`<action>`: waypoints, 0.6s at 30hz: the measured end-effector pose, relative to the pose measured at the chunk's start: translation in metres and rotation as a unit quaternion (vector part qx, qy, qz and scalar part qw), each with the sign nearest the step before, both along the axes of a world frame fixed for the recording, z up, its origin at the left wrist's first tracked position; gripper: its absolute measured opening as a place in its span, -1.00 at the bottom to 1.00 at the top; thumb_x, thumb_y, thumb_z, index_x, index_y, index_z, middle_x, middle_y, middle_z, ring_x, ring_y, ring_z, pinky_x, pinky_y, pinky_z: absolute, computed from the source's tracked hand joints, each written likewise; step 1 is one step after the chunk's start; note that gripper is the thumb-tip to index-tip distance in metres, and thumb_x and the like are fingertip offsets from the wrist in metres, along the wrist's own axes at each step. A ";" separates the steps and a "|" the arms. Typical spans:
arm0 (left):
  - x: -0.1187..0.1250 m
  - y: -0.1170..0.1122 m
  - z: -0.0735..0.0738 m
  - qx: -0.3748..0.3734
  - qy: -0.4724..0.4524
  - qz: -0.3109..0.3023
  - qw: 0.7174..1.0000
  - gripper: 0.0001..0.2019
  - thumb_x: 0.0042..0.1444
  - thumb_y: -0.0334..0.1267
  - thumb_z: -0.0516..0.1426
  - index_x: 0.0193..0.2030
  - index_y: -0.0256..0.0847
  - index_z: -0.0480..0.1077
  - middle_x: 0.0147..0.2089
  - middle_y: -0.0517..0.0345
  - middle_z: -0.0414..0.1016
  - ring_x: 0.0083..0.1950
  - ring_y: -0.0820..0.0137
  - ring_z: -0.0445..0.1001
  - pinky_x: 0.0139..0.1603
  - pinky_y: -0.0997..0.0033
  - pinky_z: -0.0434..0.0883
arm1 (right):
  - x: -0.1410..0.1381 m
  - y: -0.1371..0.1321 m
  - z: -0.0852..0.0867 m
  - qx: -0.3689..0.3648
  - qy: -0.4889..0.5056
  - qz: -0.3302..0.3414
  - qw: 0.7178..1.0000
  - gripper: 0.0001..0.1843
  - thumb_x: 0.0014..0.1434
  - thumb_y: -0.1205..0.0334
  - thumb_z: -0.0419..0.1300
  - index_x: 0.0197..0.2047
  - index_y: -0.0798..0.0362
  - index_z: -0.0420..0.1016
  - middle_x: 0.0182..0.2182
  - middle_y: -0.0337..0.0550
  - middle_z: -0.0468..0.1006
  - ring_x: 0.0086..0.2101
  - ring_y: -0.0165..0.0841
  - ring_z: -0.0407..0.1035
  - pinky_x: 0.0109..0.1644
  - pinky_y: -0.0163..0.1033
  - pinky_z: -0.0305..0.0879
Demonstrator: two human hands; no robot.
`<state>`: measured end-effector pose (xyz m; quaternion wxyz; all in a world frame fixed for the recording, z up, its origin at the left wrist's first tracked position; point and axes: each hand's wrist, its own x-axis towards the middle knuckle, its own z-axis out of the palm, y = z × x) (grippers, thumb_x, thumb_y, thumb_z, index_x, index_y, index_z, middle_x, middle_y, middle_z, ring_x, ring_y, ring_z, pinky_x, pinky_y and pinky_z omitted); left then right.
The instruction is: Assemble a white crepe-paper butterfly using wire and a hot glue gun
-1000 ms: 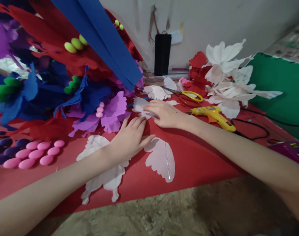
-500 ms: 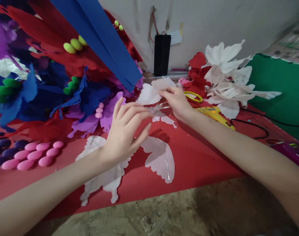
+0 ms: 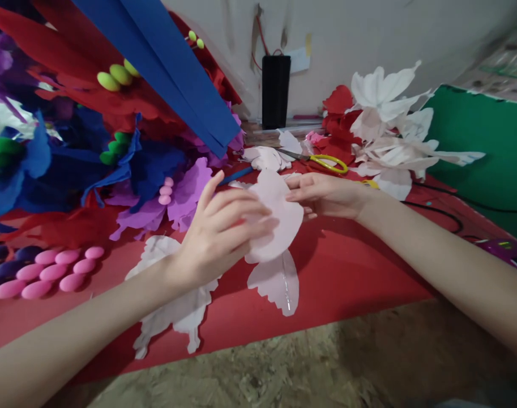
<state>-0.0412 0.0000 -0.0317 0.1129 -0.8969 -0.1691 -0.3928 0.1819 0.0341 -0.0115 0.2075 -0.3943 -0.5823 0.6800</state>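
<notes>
Between thumb and fingers, my right hand (image 3: 326, 195) grips the edge of a white paper cut-out (image 3: 279, 226) with rounded lobes. My left hand (image 3: 218, 235) is open, its fingers spread over the near left side of that cut-out; whether they touch it I cannot tell. Below the held piece lies a white paper wing (image 3: 277, 286) with a shiny clear strip of glue along it. A white butterfly-shaped cut-out (image 3: 177, 311) lies flat on the red tabletop (image 3: 338, 283), partly hidden under my left wrist. A small stack of white cut-outs (image 3: 266, 157) sits just beyond.
Yellow-handled scissors (image 3: 328, 163) and a mostly hidden yellow glue gun (image 3: 371, 184) lie behind my right hand. White paper flowers (image 3: 385, 96) stand at right by a green panel (image 3: 474, 147). Left are blue flowers (image 3: 41, 153), pink ovals (image 3: 52, 272) and blue strips (image 3: 169, 62). A phone (image 3: 276, 90) leans at the wall.
My right hand has brought the white cut-out from the stack at the back toward me, over the glued wing. My left hand stays nearly in place, now beside the cut-out.
</notes>
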 end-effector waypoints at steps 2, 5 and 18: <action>-0.001 -0.006 0.004 -0.016 0.033 -0.035 0.999 -0.83 0.26 -0.44 0.00 -0.18 -0.13 0.37 -0.24 0.27 0.57 -0.10 0.42 0.49 0.28 -0.02 0.18 | -0.003 -0.004 0.000 0.009 -0.009 0.018 1.000 -0.79 0.04 0.29 0.20 -0.26 0.21 0.30 -0.55 -0.34 0.23 -0.61 -0.65 0.09 -0.57 -0.47 0.02; -0.001 -0.015 0.004 -0.025 0.065 -0.041 0.997 -0.85 0.27 -0.41 0.03 -0.23 -0.13 0.39 -0.29 0.32 0.59 -0.18 0.44 0.49 0.29 0.00 0.16 | -0.011 -0.008 -0.003 0.037 -0.028 0.016 0.999 -0.77 0.06 0.32 0.18 -0.19 0.21 0.34 -0.50 -0.32 0.31 -0.57 -0.66 0.14 -0.52 -0.49 0.06; -0.006 -0.032 -0.016 -0.097 0.125 -0.070 0.985 -0.74 0.31 -0.45 -0.08 -0.17 -0.21 0.42 -0.21 0.27 0.58 -0.15 0.49 0.46 0.27 0.28 0.17 | -0.036 -0.019 -0.012 0.226 -0.155 0.003 0.962 -0.84 0.00 0.47 0.21 -0.27 0.22 0.42 -0.42 -0.26 0.42 -0.44 -0.63 0.25 -0.36 -0.48 0.14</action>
